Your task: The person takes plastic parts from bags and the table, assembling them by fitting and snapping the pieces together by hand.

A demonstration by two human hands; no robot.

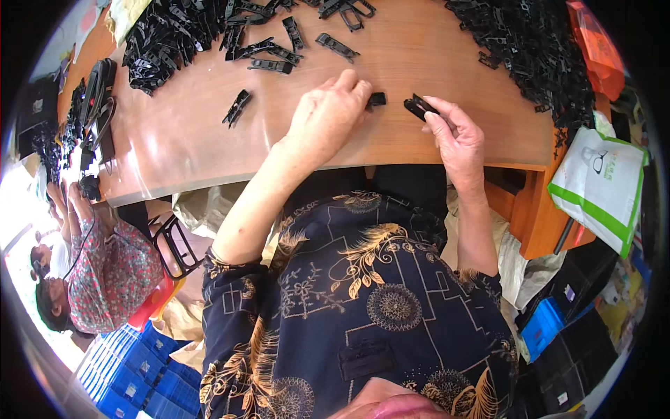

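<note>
My left hand (pixel 328 115) is closed over the tabletop, its fingers curled. A small black plastic piece (pixel 377 99) sticks out at its fingertips; the rest of that piece is hidden by the hand. A short gap to the right, my right hand (pixel 455 136) pinches a black plastic clip (pixel 419 107) between thumb and fingers. To the left of my left hand, a single black clip (pixel 237 108) lies on the wooden table (pixel 202 140). Several more loose clips (pixel 337 46) are scattered beyond my hands.
Large heaps of black clips stand at the far left (pixel 174 42) and far right (pixel 534 52). An orange bag (pixel 597 52) and a white-green bag (pixel 600 181) are beside the right edge. At left, another person (pixel 115 272) sits near blue crates (pixel 132 370).
</note>
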